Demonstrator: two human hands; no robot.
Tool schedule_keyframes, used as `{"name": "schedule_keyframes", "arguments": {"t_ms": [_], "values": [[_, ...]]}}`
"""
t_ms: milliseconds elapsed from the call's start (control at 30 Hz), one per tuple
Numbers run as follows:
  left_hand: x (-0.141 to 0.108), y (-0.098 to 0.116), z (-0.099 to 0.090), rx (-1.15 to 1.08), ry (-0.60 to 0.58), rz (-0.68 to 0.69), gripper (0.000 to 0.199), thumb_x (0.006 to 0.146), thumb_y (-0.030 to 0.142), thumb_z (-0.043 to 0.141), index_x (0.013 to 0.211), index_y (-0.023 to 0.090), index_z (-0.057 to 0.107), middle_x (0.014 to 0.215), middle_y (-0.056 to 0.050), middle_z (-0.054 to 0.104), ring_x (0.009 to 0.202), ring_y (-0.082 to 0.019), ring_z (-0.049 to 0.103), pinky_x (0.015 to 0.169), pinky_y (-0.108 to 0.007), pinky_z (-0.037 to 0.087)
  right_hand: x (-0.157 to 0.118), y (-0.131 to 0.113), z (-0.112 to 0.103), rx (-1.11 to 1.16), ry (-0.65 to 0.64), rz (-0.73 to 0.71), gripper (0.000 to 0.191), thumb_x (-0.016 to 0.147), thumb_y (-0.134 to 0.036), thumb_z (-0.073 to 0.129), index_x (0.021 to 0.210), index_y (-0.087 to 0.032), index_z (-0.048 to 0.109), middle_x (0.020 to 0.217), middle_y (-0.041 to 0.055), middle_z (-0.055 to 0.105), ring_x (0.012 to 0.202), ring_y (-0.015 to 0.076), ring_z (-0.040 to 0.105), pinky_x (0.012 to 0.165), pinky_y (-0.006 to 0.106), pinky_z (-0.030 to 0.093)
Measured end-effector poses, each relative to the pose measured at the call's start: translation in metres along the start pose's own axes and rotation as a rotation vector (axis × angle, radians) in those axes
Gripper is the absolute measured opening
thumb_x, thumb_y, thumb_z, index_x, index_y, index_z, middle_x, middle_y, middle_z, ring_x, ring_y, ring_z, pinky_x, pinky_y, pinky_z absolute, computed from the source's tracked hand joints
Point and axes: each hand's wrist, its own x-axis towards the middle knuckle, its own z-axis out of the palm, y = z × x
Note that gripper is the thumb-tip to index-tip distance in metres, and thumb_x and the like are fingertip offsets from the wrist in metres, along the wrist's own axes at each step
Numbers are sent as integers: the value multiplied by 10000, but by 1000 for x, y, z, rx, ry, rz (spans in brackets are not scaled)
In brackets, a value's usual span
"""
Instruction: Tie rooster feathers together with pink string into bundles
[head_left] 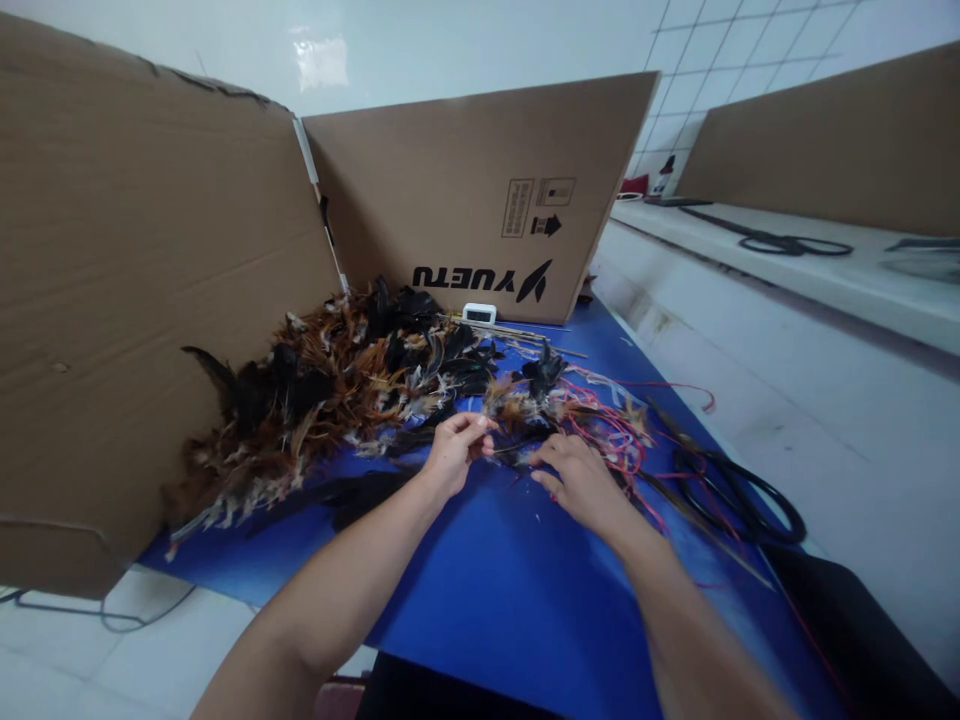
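The left hand (459, 447) is closing its grip narrowly, thumb against fingers, on a thin stem (504, 452) just above the blue desk (495, 590). The stem is lying in the space between the two hands, its long axis running roughly side to side and pointing from the left fingertips toward the right hand (581, 480); which end is the tip is too small to tell. The right hand is reaching in palm down, its fingers curling and its thumb sitting a little apart, and whether its grip is holding anything is unclear. Brown and black feathers (322, 400) are heaping up against the cardboard panels (450, 190) to the left and behind. Pink cords (615, 435) are tangling just beyond the right hand, and black-handled scissors (739, 495) are resting farther right, near the desk's edge.
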Motion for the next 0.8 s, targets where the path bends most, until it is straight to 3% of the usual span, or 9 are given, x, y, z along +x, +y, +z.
{"name": "schedule_keyframes", "arguments": {"t_ms": [133, 233, 367, 467, 567, 700, 800], "values": [[-3, 1, 2, 27, -37, -24, 290, 641, 360, 739, 726, 105, 629, 567, -3, 571, 482, -68, 506, 506, -206, 434, 2, -6, 2, -62, -65, 37, 89, 813, -186, 537, 768, -187, 614, 874, 69, 584, 852, 226, 484, 705, 334, 356], [-3, 0, 3, 29, -41, -25, 289, 641, 357, 739, 726, 104, 628, 568, -4, 572, 485, -68, 505, 506, -205, 433, 4, -5, -1, 1, -13, 47, 143, 825, -154, 471, 735, -173, 581, 837, 78, 577, 827, 215, 482, 727, 339, 357], [-2, -1, 1, 24, -43, -16, 279, 648, 349, 738, 721, 106, 623, 585, -10, 582, 495, -70, 512, 507, -203, 437, 5, 1, -13, 386, 110, 108, 159, 844, -239, 436, 743, -186, 548, 794, 55, 589, 781, 185, 514, 736, 323, 385], [-2, -1, 2, 21, -46, -20, 273, 653, 346, 735, 724, 106, 625, 578, -8, 577, 491, -69, 513, 501, -199, 438, 5, 3, -23, 701, 150, 228, 220, 846, -367, 449, 798, -187, 566, 789, 46, 622, 723, 166, 549, 678, 300, 412], [-4, 0, 4, 0, -48, -21, 268, 648, 338, 741, 727, 110, 624, 643, -23, 605, 510, -70, 531, 504, -199, 448, 5, 0, -27, 948, 182, 311, 254, 792, -429, 532, 735, -183, 558, 695, 27, 620, 656, 148, 568, 649, 285, 439], [-7, 0, 8, -26, -74, -29, 267, 637, 332, 754, 718, 119, 616, 753, -43, 640, 546, -74, 556, 506, -196, 458, 5, -8, -28, 1157, 163, 438, 298, 669, -419, 684, 806, -166, 607, 652, 18, 636, 613, 140, 595, 628, 281, 474], [-9, 0, 9, 0, -102, -50, 272, 655, 349, 743, 746, 117, 632, 671, -26, 620, 536, -75, 551, 509, -191, 460, 4, -13, -26, 1210, 110, 483, 404, 631, -415, 722, 932, -158, 641, 709, 41, 676, 638, 153, 626, 651, 301, 499]]}}
